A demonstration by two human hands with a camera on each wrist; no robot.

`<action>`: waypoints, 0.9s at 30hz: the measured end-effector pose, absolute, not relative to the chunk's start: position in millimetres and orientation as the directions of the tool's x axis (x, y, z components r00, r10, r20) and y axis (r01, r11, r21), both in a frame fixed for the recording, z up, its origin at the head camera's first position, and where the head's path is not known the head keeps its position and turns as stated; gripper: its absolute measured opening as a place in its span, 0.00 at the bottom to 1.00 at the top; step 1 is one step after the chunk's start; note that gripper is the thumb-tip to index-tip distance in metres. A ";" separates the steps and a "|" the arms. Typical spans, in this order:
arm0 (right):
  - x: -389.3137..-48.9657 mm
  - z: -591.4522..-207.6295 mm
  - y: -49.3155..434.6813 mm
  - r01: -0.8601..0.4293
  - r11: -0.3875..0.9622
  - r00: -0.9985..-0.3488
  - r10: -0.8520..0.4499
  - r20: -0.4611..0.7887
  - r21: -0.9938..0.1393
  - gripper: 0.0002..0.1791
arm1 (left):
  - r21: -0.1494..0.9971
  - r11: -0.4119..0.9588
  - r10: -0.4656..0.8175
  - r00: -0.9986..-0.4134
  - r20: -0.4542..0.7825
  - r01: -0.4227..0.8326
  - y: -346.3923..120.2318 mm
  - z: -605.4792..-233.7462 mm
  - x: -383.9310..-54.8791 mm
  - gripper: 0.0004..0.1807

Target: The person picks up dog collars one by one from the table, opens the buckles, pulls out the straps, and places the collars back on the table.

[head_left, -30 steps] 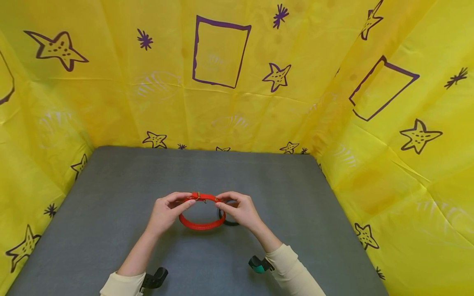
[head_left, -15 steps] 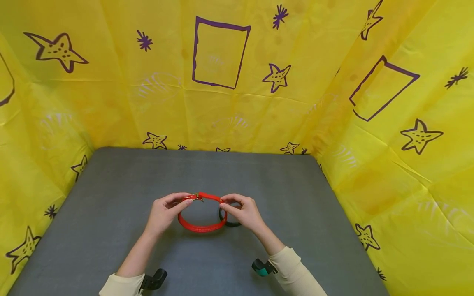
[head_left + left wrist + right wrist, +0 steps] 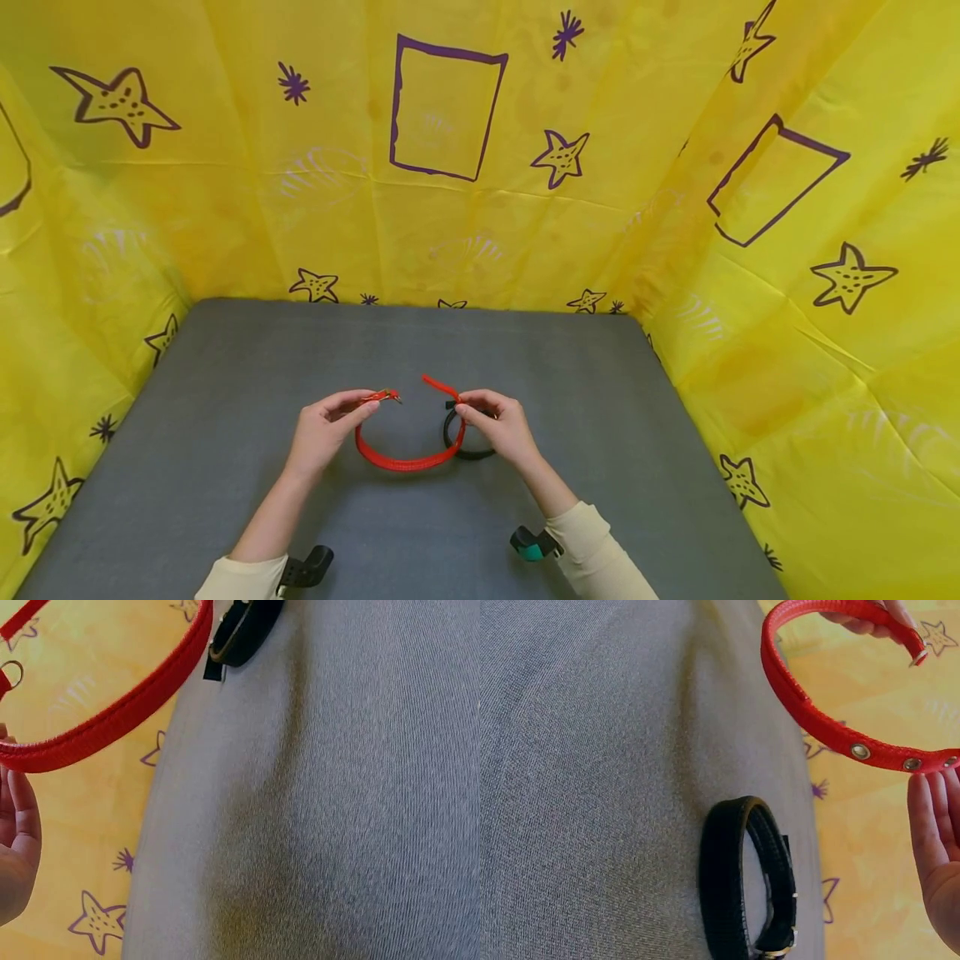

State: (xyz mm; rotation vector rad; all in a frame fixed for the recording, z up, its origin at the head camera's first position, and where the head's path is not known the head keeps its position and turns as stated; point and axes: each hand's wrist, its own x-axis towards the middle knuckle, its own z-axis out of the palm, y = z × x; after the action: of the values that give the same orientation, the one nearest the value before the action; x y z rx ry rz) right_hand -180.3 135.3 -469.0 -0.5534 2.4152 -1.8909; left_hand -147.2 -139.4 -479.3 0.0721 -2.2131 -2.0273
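A red collar (image 3: pixel 405 463) with a metal buckle and eyelets is held up over the grey table, its two ends apart at the top. My left hand (image 3: pixel 323 431) pinches the buckle end between thumb and fingers. The strap end with the eyelets (image 3: pixel 860 751) is pinched by my right hand (image 3: pixel 501 425), and its tip sticks up to the left past the fingers. Below and behind the right hand, a black collar (image 3: pixel 727 877) stands on its edge on the table, buckled into a loop.
The grey table (image 3: pixel 420 533) has yellow cloth walls (image 3: pixel 337 208) with purple stars close along its back and sides. Black wrist cameras (image 3: pixel 309 567) hang under both forearms.
The strap end has come out of the buckle, so the red collar's closed loop is now open at the top. My hands have moved slightly apart.
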 end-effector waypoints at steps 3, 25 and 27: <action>-177.1 -457.7 134.7 -0.215 0.139 -0.942 -0.290 0.168 -0.967 0.13 | 0.995 0.090 -0.139 -0.989 0.058 0.046 -142.3 -479.9 -148.2 0.21; -197.7 -487.8 143.0 0.028 -0.145 -0.990 -0.140 -0.008 -0.989 0.17 | 0.990 -0.115 -0.228 -0.968 -0.101 -0.076 -154.7 -487.3 -155.0 0.21; -198.9 -490.7 143.5 0.029 -0.167 -0.993 -0.118 -0.009 -0.986 0.17 | 0.986 -0.147 -0.236 -0.966 -0.109 -0.076 -156.0 -489.1 -156.1 0.18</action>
State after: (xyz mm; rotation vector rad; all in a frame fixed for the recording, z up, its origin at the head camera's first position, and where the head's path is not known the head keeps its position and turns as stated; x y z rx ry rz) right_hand -198.9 143.5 -490.7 -0.1057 1.9622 -2.3268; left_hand -156.1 -156.0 -489.1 0.3632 -1.9783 -2.2722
